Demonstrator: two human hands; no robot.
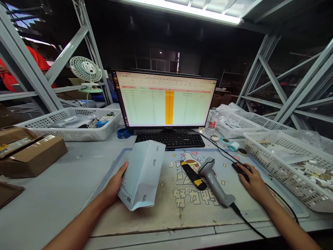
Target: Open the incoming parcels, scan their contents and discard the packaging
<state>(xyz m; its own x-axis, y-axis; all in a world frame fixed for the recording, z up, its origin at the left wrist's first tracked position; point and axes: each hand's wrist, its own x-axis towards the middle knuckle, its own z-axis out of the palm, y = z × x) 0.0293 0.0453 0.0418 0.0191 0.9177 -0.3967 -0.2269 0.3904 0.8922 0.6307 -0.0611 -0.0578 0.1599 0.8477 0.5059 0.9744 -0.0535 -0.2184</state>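
Note:
My left hand (117, 182) grips a pale blue carton (143, 175) by its left side, thumb on the near face and the other fingers hidden behind. The carton is tilted above the desk mat, with small dark print and a barcode on it. On the right, my right hand (252, 182) rests over a black computer mouse (240, 171), fingers curved around it. Between the hands lie a grey barcode scanner (217, 184) and a black and yellow utility knife (194, 174) on the printed mat (156, 220).
A monitor (145, 107) showing a spreadsheet stands behind a black keyboard (179, 139). White baskets (104, 132) flank it, with brown cardboard boxes (39, 156) at left. Tape rolls (225, 141) and a bottle (212, 123) sit right of the keyboard. The scanner cable (249, 222) runs off the front edge.

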